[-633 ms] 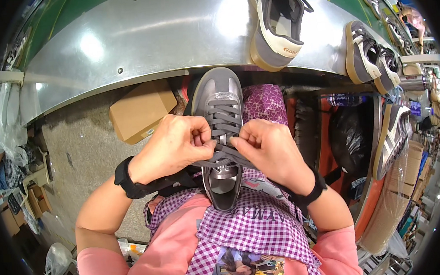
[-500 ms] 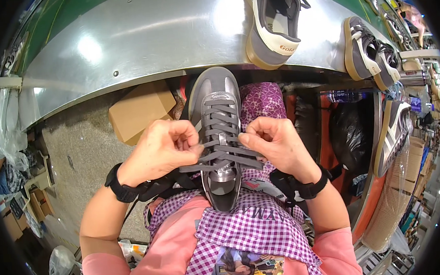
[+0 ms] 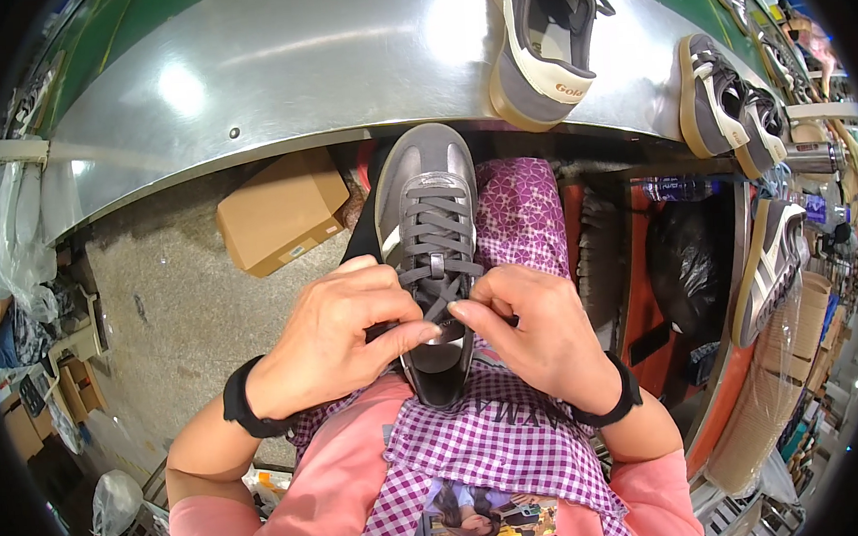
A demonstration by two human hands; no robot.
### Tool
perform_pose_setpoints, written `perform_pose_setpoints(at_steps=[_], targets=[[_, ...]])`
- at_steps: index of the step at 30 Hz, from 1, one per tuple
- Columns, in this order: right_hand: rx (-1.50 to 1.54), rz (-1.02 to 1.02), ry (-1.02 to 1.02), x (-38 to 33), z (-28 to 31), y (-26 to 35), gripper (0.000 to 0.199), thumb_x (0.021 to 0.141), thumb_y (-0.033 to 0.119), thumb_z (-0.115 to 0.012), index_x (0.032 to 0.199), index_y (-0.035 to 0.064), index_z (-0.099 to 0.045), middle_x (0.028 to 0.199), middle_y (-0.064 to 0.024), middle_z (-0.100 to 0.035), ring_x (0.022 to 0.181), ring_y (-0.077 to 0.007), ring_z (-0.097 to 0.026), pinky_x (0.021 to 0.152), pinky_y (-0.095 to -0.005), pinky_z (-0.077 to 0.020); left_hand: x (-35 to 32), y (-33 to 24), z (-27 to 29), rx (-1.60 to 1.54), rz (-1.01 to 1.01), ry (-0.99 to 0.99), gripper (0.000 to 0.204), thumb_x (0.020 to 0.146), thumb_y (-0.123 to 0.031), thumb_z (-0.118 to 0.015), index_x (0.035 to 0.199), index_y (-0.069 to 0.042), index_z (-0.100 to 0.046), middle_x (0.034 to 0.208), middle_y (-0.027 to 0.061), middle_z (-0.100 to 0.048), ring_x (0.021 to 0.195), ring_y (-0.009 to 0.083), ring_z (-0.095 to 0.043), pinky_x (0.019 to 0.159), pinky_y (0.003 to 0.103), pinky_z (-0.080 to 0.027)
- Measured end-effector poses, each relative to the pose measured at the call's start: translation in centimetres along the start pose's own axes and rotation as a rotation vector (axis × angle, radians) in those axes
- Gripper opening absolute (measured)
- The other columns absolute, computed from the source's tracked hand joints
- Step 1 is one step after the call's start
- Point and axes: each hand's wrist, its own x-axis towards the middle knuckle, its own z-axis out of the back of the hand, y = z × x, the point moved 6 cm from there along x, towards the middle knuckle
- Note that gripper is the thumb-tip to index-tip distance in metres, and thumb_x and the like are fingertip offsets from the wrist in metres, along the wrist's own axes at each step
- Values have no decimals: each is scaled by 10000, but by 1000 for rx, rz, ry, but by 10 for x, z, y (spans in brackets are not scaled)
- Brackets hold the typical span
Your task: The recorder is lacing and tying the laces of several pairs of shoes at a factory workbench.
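A dark grey sneaker (image 3: 425,157) rests along my lap, its toe pointing away from me and its heel toward my body. Grey shoelaces (image 3: 436,219) run in rows up its front and cross over the tongue. My left hand (image 3: 349,321) pinches one lace end with thumb and forefinger just above the shoe opening. Close beside it, my right hand (image 3: 539,325) pinches the other end, the two sets of fingertips almost meeting. The fingers partly cover the upper tongue and the lace ends.
Ahead is a metal bench (image 3: 332,79) holding a grey and white sneaker (image 3: 544,58) and a pair of similar shoes (image 3: 716,98) to the right. Another sneaker (image 3: 769,270) stands at far right. A cardboard box (image 3: 285,212) lies on the floor at left, a black bag (image 3: 685,255) at right.
Both hands have come inward and toward my body, from the sides of the shoe to above its opening. The lace ends, earlier spread to either side, now cross between my fingers.
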Motion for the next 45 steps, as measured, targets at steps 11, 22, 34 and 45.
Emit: perform_pose_setpoints(at_steps=[11,22,34,45], targets=[[-150,200,-264,-3,19,-3,193,795,142,-696,932,32,-617,874,-80,-582,819,-248,-568,717,-328,-452,-16,2,16,326,-194,-208,471,594,-377,-831,913,-72,-667,892,62,-595,800,265,-561,715,371,-447],[816,24,213,-36,24,-30,147,869,138,-668,892,-5,-648,803,-60,-627,766,-156,-596,690,-297,-462,-31,-3,16,-656,-152,373,156,784,-216,-746,799,-83,-666,855,56,-622,819,232,-585,667,362,-429],[646,-112,239,-38,28,-18,143,898,102,-616,896,-31,-670,586,-62,-556,471,-108,-499,474,-262,-386,-39,4,33,-162,122,469,152,842,-193,-669,883,-47,-674,761,110,-626,749,289,-625,664,370,-494],[-76,104,-406,-45,36,-11,226,760,-47,-688,979,8,-684,661,-97,-602,546,-208,-569,523,-300,-436,-2,-19,-35,438,-248,-107,197,658,-153,-783,797,-50,-689,1179,97,-581,1194,363,-462,966,475,-395]])
